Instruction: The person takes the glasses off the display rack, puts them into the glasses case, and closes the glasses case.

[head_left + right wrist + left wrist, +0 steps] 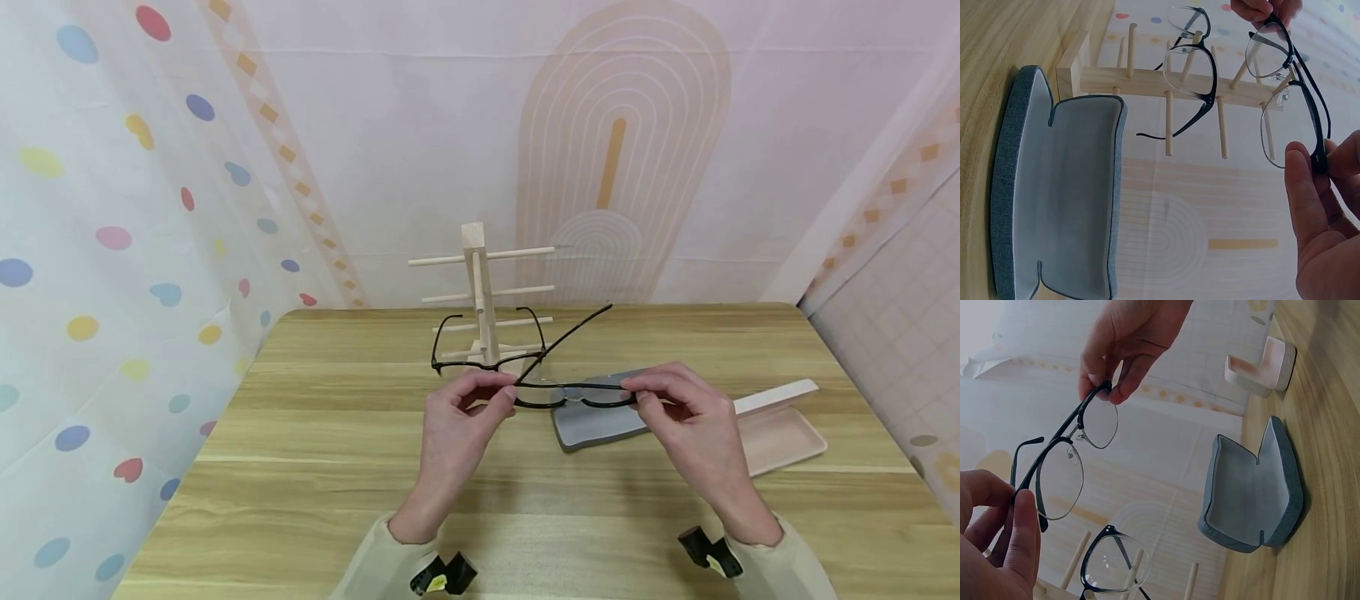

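Note:
Between my two hands are black-topped eyeglasses (609, 404) with clear lenses and thin metal lower rims. My left hand (459, 433) pinches one end of the frame, where a temple joins it. At the other end, the fingertips of my right hand (701, 429) pinch the frame corner. One temple slants up and away in the head view. Just beyond the left hand, a second pair of black-framed glasses (1214, 72) hangs on a wooden display stand (481, 287) with several crosswise pegs. The held pair is up off the table, in front of the stand.
An open grey-blue glasses case (1247, 494) lies behind the held glasses, partly covered by them and the right hand in the head view. Farther right sits an open pale pink case (783, 442). The wooden table (300, 467) ends at a patterned cloth backdrop (405, 167).

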`<state>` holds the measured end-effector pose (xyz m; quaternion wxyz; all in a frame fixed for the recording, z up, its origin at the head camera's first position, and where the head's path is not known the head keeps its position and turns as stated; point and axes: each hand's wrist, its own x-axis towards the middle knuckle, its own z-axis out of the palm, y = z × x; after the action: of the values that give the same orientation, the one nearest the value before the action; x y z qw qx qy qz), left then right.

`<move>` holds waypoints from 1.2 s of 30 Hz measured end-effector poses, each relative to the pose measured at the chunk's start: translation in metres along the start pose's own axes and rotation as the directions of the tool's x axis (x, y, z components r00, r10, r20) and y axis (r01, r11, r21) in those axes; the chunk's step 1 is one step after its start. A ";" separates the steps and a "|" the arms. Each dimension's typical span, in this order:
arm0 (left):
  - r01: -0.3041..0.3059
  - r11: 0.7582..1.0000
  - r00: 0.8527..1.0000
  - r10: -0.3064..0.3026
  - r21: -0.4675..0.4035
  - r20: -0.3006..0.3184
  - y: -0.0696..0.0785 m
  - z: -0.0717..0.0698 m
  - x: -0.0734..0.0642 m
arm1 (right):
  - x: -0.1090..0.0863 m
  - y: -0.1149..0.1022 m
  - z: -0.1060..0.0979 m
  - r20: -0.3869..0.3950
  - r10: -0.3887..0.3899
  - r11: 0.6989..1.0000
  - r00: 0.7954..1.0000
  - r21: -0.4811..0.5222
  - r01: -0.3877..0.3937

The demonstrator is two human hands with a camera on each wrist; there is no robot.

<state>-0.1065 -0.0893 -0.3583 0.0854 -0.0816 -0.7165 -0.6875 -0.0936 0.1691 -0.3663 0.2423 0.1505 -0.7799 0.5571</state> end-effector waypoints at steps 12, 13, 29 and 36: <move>-0.009 1.000 1.000 0.009 -0.006 -0.001 0.001 0.001 0.000 | 0.000 0.000 0.000 0.009 0.008 1.000 1.000 0.004 -0.009; -0.008 1.000 1.000 0.008 -0.005 -0.001 0.001 0.001 0.000 | -0.001 -0.001 0.000 0.010 0.012 1.000 1.000 0.000 -0.012; -0.023 0.998 1.000 0.023 0.052 0.008 -0.001 0.000 0.000 | -0.001 0.000 0.000 0.019 0.045 0.999 0.999 0.023 -0.045; -0.034 0.998 0.999 0.034 0.053 0.005 -0.001 -0.001 -0.001 | -0.001 0.000 0.001 0.019 0.052 0.998 0.998 0.024 -0.052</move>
<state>-0.1062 -0.0901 -0.3599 0.0978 -0.0928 -0.7331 -0.6667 -0.0925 0.1682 -0.3668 0.2188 0.1382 -0.7790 0.5711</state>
